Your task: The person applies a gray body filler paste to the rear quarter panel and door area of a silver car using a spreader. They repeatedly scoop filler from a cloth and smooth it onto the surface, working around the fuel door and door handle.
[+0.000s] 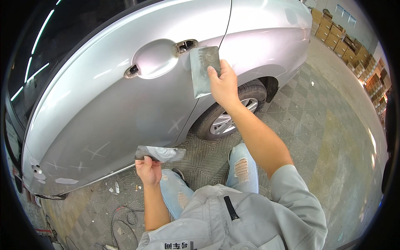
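My right hand [223, 83] grips a flat rectangular plate [202, 58] with a grey-green, smudged face, thumb on top, beside the rear door handle recess [186, 46] of a silver car; whether the plate touches the door is unclear. Lower down, my left hand [148, 171] pinches a thin flat scraper plate [166, 153] smeared with pale grey paste. The silver door [104, 121] shows a scooped grip area [156, 58] with two open fittings, chalk-like crosses and pale patches low down.
The rear wheel [221, 121] lies right of the door. Stacked cardboard boxes [333, 41] line the far right wall. Cables [129, 216] and small pale scraps [116, 187] lie on the patterned grey floor [304, 116]. My jean-clad legs [239, 166] are below the door.
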Tool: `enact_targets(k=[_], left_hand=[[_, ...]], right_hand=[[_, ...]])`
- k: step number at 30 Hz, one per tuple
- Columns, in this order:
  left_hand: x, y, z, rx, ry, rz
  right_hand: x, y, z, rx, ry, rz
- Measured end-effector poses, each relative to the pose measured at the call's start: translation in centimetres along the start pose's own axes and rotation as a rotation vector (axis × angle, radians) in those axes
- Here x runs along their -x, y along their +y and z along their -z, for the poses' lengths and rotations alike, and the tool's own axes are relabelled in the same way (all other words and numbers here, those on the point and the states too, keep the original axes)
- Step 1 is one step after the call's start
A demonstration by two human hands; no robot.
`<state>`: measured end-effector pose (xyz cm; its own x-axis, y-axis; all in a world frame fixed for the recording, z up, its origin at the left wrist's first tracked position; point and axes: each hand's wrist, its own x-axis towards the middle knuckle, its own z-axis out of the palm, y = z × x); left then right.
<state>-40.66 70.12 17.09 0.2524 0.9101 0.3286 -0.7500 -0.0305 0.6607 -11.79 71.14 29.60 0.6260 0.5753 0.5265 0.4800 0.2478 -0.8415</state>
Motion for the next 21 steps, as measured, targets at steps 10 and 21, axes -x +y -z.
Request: enact_targets(k=[10,21], left_hand=[[0.3,0.3,0.2,-0.028,0.039,-0.013],[0.1,0.7,-1.3,0.011,0.040,0.013]], right_hand=[[0.9,0.0,-1.2,-0.049,-0.046,-0.026],[6.3,2.2,1.0,-0.437,-0.321,-0.035]])
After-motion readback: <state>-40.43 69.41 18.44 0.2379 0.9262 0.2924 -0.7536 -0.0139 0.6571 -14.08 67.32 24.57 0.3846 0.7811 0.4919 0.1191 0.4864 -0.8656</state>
